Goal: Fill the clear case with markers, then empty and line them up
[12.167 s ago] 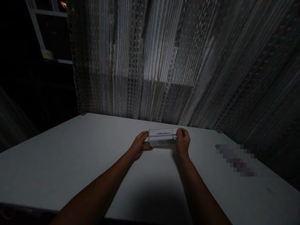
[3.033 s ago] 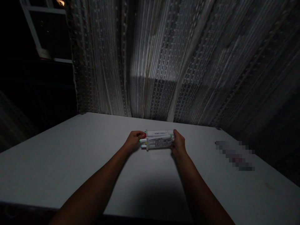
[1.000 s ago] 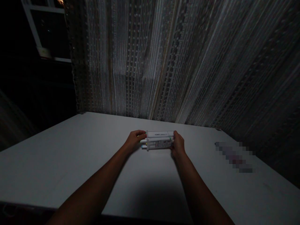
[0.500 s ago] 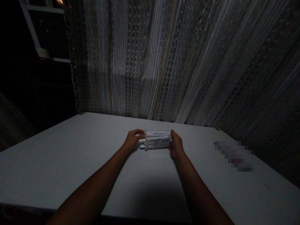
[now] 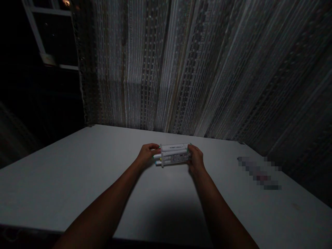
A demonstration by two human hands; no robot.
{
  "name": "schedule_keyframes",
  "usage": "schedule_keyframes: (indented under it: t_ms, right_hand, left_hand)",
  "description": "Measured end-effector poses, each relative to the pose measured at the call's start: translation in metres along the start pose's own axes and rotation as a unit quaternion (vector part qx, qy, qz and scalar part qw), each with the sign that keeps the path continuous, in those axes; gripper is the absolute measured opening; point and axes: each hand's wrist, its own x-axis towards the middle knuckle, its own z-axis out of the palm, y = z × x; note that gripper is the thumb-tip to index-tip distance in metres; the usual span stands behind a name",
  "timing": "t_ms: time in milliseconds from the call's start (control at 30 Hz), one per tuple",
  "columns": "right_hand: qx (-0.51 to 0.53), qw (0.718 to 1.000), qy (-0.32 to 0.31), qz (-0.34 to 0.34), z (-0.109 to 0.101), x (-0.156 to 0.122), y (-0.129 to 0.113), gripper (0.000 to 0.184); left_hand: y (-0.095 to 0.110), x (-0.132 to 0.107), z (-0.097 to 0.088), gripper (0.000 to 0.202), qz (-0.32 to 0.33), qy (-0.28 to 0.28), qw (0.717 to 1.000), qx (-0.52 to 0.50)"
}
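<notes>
Case [image 5: 175,154]: center of the frame, lying lengthwise over the table [image 5: 77,169]; contact with the table cannot be confirmed. Marker ends [image 5: 157,156] project from its left end, with green, yellow and blue accents.

Right hand [image 5: 196,158]: fingers gripping the right end of the case. Left hand [image 5: 146,153]: fingers curled at the projecting ends; whether they grip a marker or only touch cannot be determined.

Handling (estimated): light; walls clear, probably stiff plastic, smooth and moderately slippery, liable to crack if dropped. Contents may slide out at the left if tilted that way. Hold the case by its long sides near the right end; take markers singly by their projecting ends.

Markings: a dark-bordered label [image 5: 180,158] on the near face carries small print, illegible. Dark lettering on the upper face is likewise unreadable. No brand can be identified.
</notes>
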Motion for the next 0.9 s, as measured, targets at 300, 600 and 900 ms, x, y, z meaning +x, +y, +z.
schedule_keyframes:
  t_ms: [300,600,900]
  right_hand:
    - [-0.003,1.0,0.023,-0.001,-0.001,0.004,0.002,0.025]
    - [-0.006,0.999,0.032,-0.042,-0.005,0.009,0.004,0.025]
    - [-0.004,0.999,0.028,-0.019,-0.006,0.011,0.007,0.026]
  left_hand:
    - [0.001,-0.001,0.003,0.03,-0.012,0.0,1.0,-0.01]
    - [-0.002,0.0,-0.002,0.033,-0.017,0.013,1.0,-0.018]
    - [-0.007,0.001,-0.004,0.037,-0.006,0.014,0.997,-0.073]
